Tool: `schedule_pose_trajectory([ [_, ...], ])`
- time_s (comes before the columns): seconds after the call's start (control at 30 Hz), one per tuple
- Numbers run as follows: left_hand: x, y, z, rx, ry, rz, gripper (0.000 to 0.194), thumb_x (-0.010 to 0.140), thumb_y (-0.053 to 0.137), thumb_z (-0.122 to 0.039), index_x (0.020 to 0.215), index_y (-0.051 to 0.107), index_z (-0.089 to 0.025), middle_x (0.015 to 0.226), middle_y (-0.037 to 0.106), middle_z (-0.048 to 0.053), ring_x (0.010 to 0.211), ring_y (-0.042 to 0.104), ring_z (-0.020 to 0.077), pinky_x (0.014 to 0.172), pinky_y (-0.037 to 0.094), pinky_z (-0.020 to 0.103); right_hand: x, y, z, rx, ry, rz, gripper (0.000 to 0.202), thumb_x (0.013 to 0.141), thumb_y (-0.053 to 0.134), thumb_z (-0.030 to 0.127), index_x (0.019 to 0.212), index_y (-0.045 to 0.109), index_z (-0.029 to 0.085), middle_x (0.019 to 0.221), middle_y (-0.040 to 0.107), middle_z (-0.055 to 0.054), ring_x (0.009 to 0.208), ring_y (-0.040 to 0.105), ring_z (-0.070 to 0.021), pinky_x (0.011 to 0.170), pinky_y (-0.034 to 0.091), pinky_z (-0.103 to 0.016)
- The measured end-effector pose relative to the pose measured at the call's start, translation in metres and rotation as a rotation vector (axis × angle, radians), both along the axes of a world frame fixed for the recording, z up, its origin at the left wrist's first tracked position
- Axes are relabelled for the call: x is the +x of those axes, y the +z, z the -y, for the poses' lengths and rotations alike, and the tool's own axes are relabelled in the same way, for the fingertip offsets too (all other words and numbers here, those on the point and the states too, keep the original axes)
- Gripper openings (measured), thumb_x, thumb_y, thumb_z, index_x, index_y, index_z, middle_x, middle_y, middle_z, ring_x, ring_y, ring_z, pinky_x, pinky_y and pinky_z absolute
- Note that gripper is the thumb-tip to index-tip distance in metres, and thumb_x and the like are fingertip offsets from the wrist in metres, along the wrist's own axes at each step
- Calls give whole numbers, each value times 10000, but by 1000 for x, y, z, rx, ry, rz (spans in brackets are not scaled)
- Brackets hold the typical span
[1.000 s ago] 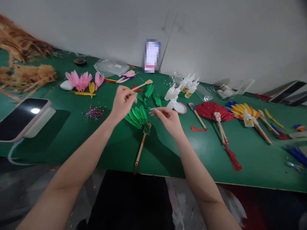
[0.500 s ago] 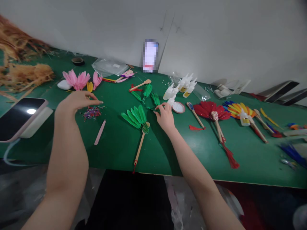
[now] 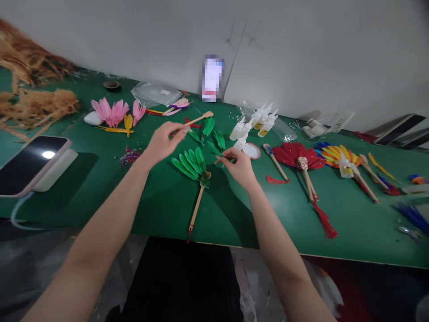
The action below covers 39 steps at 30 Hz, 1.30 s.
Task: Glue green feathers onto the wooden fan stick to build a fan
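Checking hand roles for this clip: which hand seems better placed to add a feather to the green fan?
Probably the right hand: it appears to pinch a loose green feather beside the fan. Whether the left hand holds anything is unclear.

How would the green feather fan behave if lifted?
The green feather fan is probably light, given its slim wooden handle. Its thin feathers would likely flex, and the red cord at the handle's end should dangle.

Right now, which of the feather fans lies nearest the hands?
The green fan, spread between the left hand and the right hand; the red fan and the yellow-and-blue fan both lie farther off to the right.
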<state>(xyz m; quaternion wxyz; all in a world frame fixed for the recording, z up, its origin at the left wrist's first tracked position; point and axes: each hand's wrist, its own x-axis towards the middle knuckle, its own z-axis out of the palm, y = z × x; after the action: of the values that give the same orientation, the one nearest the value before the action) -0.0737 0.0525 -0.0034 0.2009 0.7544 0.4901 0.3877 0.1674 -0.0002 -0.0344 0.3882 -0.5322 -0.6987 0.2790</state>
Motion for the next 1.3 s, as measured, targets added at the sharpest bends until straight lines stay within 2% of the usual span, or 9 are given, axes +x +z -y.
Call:
schedule_pose_trajectory([
  [0.07, 12, 0, 6, 50, -94, 5, 438, 889, 440, -516, 1028, 686, -181, 965, 658, 82, 839, 563, 162, 643, 420, 240, -1, 3, 1, -75, 72, -168, 246, 792, 639, 416, 740, 544, 195, 683, 707, -41, 593, 636, -149, 557, 479, -268],
  [0.17, 23, 1, 14, -44, -186, 37, 379, 879, 485, -492, 921, 698, -182, 867, 673, 57, 691, 539, 129, 589, 390, 237, -5, 6, 4, -176, 138, -269, 294, 738, 691, 450, 718, 574, 181, 670, 704, -45, 562, 621, -134, 532, 477, -260],
  [0.33, 27, 4, 20, -197, -145, 98, 365, 824, 581, -478, 649, 625, -160, 556, 575, -4, 483, 439, 87, 499, 325, 236, -8, 11, 6, -251, 170, -410, 298, 701, 738, 428, 712, 594, 168, 655, 709, -42, 544, 617, -116, 524, 493, -244],
  [0.57, 23, 6, 18, -270, -112, 102, 384, 805, 600, -495, 631, 631, -154, 491, 523, -15, 433, 422, 74, 446, 310, 221, -7, 14, 3, -308, 129, -576, 328, 629, 796, 405, 695, 575, 172, 595, 685, 2, 531, 634, -104, 496, 502, -208],
  [0.73, 24, 5, 18, -393, -219, 102, 328, 789, 628, -473, 689, 640, -161, 539, 603, -1, 483, 523, 94, 468, 376, 215, -8, 12, 3, -286, 97, -562, 338, 635, 781, 436, 725, 584, 177, 606, 691, 8, 510, 624, -99, 495, 508, -212],
  [0.87, 27, 2, 18, -252, -113, 131, 319, 815, 608, -448, 659, 614, -170, 476, 553, -25, 428, 488, 80, 462, 377, 219, -8, 12, 3, -267, -87, -539, 391, 664, 733, 519, 774, 606, 166, 571, 673, 6, 417, 567, -79, 387, 429, -181],
  [0.97, 35, -3, 25, -55, -28, 167, 269, 827, 605, -419, 708, 610, -178, 548, 605, -19, 480, 525, 86, 520, 422, 224, -9, 13, 5, -359, -74, -477, 485, 724, 620, 624, 711, 643, 140, 557, 662, -25, 364, 535, -71, 303, 318, -172],
  [1.13, 53, -18, 41, 253, -227, -131, 175, 866, 560, -302, 770, 631, -174, 688, 666, 17, 644, 586, 125, 597, 437, 242, -14, 12, 7, -451, 43, -560, 491, 737, 608, 624, 759, 680, 139, 656, 689, -40, 490, 622, -98, 329, 352, -153],
  [1.3, 55, -20, 45, 263, -363, -163, 257, 836, 599, -422, 880, 641, -172, 706, 669, 20, 661, 594, 138, 602, 446, 247, -12, 10, 5, -432, 18, -575, 433, 695, 670, 580, 716, 670, 147, 582, 640, -1, 499, 605, -97, 366, 397, -161],
])
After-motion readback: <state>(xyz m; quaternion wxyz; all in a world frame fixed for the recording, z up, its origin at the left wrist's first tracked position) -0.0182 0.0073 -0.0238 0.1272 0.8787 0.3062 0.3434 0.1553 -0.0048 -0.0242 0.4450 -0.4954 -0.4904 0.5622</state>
